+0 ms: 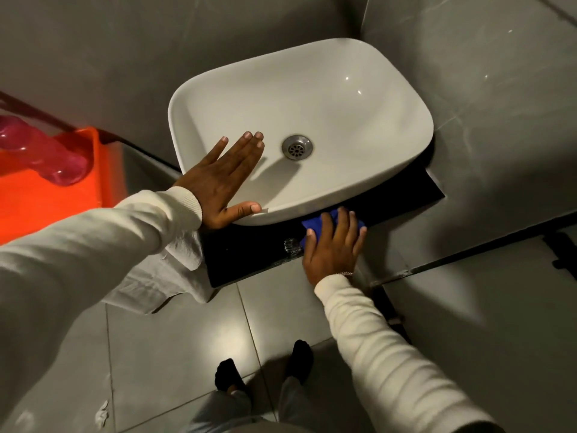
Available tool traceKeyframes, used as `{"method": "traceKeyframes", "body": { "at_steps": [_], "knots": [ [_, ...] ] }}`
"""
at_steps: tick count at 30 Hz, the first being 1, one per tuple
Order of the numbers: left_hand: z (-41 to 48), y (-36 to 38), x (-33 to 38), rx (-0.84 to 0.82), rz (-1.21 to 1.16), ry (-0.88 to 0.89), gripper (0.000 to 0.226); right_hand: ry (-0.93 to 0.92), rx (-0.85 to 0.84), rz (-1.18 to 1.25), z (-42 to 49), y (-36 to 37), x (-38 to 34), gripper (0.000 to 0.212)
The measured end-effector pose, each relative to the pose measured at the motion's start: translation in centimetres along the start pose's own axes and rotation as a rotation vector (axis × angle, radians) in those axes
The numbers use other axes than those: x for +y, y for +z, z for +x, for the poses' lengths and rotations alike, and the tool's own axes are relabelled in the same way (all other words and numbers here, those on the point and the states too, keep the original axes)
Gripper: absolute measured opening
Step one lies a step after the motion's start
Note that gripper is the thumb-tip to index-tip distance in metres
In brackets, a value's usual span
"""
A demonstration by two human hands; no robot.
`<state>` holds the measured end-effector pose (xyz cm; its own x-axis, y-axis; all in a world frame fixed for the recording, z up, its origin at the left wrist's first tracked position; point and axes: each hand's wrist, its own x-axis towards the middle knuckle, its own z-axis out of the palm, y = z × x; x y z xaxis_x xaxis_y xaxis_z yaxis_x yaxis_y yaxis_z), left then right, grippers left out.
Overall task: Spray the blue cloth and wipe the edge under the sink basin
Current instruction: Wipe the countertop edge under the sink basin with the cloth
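Note:
A white sink basin with a metal drain sits on a black counter in a grey-tiled corner. My left hand lies flat on the basin's near-left rim, fingers spread, holding nothing. My right hand presses a blue cloth against the black counter just under the basin's front edge. Most of the cloth is hidden beneath my fingers. No spray bottle is in view.
An orange plastic tub with a pink translucent container stands to the left. A whitish smear marks the counter's front edge. Grey floor tiles and my two dark-socked feet are below. Walls close in behind and on the right.

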<state>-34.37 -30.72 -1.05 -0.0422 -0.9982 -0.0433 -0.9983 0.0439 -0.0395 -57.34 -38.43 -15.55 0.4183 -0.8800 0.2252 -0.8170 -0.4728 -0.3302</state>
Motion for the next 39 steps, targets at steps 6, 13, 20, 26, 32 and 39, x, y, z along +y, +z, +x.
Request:
{"method": "traceKeyframes", "body": {
  "at_steps": [6, 13, 20, 26, 32, 39],
  "knots": [
    [-0.1, 0.1, 0.2, -0.004, -0.027, -0.057, 0.100, -0.097, 0.032, -0.014, 2.4, -0.2, 4.1, 0.039],
    [0.0, 0.8, -1.0, 0.058, -0.082, 0.052, 0.097, 0.238, 0.070, 0.083, -3.2, 1.3, -7.2, 0.043],
    [-0.4, 1.2, -7.1, 0.035, 0.021, 0.105, 0.100, -0.011, -0.080, -0.057, -6.2, 0.4, -8.6, 0.043],
    [0.6, 1.4, -9.6, 0.019, 0.022, 0.158, 0.101, 0.435, 0.044, 0.009, -5.5, 1.3, -15.7, 0.043],
    [1.7, 1.5, -10.4, 0.024, -0.018, 0.182, 0.102, 0.238, 0.017, 0.074, -10.2, 2.8, -17.9, 0.041],
    [1.9, 1.8, -10.9, 0.014, -0.055, 0.185, 0.101, 0.422, 0.084, -0.134, -7.4, 4.8, -22.7, 0.039]
  ]
}}
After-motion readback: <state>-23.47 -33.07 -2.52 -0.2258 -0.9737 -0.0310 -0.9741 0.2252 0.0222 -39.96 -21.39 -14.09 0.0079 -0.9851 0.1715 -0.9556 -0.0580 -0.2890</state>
